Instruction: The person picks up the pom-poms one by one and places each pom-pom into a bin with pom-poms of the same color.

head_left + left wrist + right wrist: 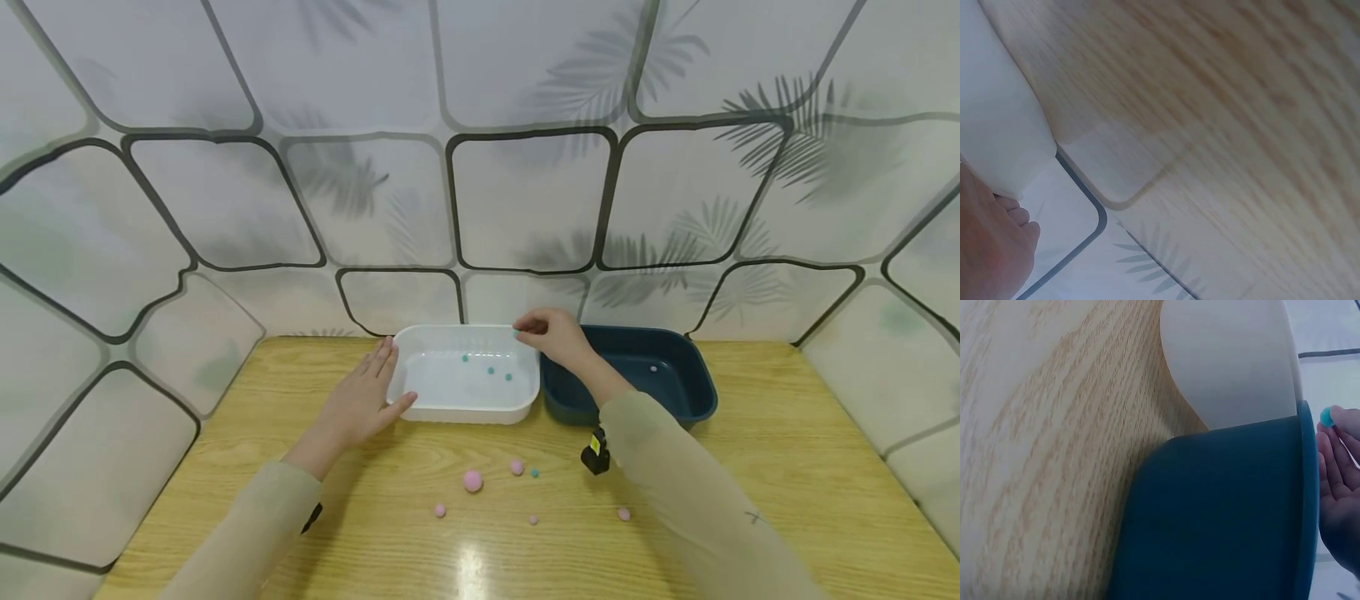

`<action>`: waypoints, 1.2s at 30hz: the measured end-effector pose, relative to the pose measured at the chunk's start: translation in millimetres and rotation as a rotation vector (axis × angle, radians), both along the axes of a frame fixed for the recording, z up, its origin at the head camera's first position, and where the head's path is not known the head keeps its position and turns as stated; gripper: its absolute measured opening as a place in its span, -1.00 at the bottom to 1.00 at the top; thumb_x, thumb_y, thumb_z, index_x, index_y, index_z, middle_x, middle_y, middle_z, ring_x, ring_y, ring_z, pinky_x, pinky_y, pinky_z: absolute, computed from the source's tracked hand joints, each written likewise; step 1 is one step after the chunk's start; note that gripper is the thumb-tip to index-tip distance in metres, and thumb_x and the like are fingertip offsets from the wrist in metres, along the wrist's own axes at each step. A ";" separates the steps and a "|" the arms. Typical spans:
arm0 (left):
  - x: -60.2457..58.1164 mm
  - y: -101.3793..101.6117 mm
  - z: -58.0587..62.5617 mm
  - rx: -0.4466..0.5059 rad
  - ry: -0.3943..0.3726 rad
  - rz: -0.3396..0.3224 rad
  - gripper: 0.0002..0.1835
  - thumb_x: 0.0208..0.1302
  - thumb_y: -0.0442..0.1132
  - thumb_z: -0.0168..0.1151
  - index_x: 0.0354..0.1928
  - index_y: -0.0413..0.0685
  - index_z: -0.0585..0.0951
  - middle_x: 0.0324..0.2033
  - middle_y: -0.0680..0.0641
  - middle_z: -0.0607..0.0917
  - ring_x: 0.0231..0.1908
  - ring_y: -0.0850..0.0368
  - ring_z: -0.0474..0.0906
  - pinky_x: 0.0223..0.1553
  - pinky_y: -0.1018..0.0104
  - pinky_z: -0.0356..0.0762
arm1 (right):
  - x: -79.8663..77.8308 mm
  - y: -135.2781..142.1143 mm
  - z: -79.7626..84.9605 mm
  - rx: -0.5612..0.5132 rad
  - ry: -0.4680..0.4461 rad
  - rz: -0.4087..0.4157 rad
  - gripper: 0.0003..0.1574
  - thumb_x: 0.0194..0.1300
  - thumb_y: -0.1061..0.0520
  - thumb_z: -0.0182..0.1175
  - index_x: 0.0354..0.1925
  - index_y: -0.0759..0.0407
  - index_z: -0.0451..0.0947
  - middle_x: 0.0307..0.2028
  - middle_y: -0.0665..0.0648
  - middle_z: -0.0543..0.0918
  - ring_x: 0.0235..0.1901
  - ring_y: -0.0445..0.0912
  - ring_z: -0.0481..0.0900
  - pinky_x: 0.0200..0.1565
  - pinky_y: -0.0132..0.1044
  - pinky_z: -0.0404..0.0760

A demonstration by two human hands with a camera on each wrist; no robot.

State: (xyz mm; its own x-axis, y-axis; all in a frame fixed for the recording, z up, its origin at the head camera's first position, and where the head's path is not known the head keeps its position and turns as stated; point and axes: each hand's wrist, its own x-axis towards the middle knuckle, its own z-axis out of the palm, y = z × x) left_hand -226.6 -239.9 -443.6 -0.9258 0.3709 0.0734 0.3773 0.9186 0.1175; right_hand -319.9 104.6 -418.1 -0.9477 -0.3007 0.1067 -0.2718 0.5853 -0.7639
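Observation:
My right hand (557,337) pinches a small teal ball (1327,417) between thumb and fingertips, above the right end of the white basin (450,414). Three more teal balls lie on the basin's floor, one of them a teal ball (491,371) near its middle. Along the basin's left rim rests my left hand (358,398), its fingers fairly straight and the thumb at the front edge. In the left wrist view, the left hand (991,244) shows beside the white wall. A dark blue basin (555,407), under my right forearm, holds a small pink ball (653,368).
On the wooden table (360,533) in front of the basins lie several pink balls of different sizes, including a large pink ball (472,481). A loose teal ball (535,472) is among them. A patterned backdrop (525,200) rises behind the basins.

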 end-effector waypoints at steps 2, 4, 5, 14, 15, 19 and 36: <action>0.7 0.0 0.6 0.005 0.000 0.000 -0.03 0.63 0.24 -0.02 0.64 -0.45 0.01 0.68 -0.38 -0.05 0.69 -0.29 -0.11 0.69 -0.16 0.04 | -0.8 0.4 -1.4 0.002 -0.003 -0.005 -0.69 0.50 0.12 0.35 0.11 0.23 0.75 0.03 0.30 0.79 0.02 0.16 0.72 0.06 0.01 0.75; 1.2 0.0 1.0 0.007 -0.002 0.000 -0.03 0.62 0.23 -0.01 0.64 -0.45 0.01 0.68 -0.38 -0.04 0.69 -0.29 -0.11 0.69 -0.16 0.04 | -1.5 0.6 -3.1 0.002 -0.007 -0.008 -0.69 0.50 0.12 0.34 0.12 0.23 0.74 0.04 0.30 0.78 0.04 0.16 0.72 0.07 0.00 0.76; 1.4 0.0 1.1 0.011 -0.001 -0.001 -0.03 0.62 0.22 0.00 0.64 -0.45 0.01 0.68 -0.38 -0.04 0.69 -0.29 -0.11 0.69 -0.16 0.04 | -1.9 0.6 -4.0 0.002 -0.008 -0.011 -0.68 0.50 0.12 0.34 0.12 0.24 0.74 0.05 0.30 0.78 0.04 0.16 0.72 0.07 0.00 0.76; 1.5 0.3 0.1 0.014 0.000 0.000 -0.04 0.63 0.22 -0.02 0.64 -0.46 0.01 0.68 -0.38 -0.03 0.69 -0.29 -0.10 0.69 -0.16 0.05 | -2.1 1.6 -4.8 -0.004 -0.007 -0.023 -0.68 0.49 0.14 0.34 0.12 0.26 0.73 0.04 0.31 0.79 0.03 0.18 0.72 0.08 0.01 0.76; 1.3 0.3 -0.2 0.012 0.001 -0.001 -0.04 0.63 0.22 -0.02 0.64 -0.46 0.01 0.68 -0.38 -0.03 0.69 -0.29 -0.10 0.69 -0.16 0.05 | -2.1 1.7 -4.6 -0.005 -0.007 -0.023 -0.68 0.49 0.14 0.35 0.12 0.26 0.73 0.03 0.31 0.79 0.03 0.18 0.72 0.07 0.01 0.76; 0.4 0.4 -1.5 0.014 0.007 -0.004 -0.04 0.63 0.22 -0.02 0.64 -0.45 0.01 0.68 -0.38 -0.03 0.69 -0.28 -0.09 0.68 -0.16 0.06 | -2.1 2.4 -4.0 -0.006 -0.010 -0.028 -0.68 0.49 0.15 0.35 0.11 0.27 0.73 0.02 0.32 0.79 0.02 0.18 0.73 0.07 0.00 0.76; -0.1 0.4 -0.7 0.016 -0.005 0.001 -0.04 0.64 0.20 -0.02 0.64 -0.46 -0.01 0.68 -0.39 -0.03 0.69 -0.28 -0.11 0.69 -0.15 0.03 | 6.8 7.2 -0.2 -0.016 -0.012 -0.021 -0.69 0.51 0.16 0.32 0.12 0.26 0.74 0.04 0.32 0.79 0.04 0.18 0.73 0.08 -0.01 0.77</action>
State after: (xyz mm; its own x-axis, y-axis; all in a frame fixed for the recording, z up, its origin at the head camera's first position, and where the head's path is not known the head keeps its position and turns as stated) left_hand -226.7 -239.5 -444.2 -0.9265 0.3689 0.0746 0.3759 0.9169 0.1343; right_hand -313.0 111.8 -418.3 -0.9551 -0.2788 0.1000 -0.2501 0.5784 -0.7765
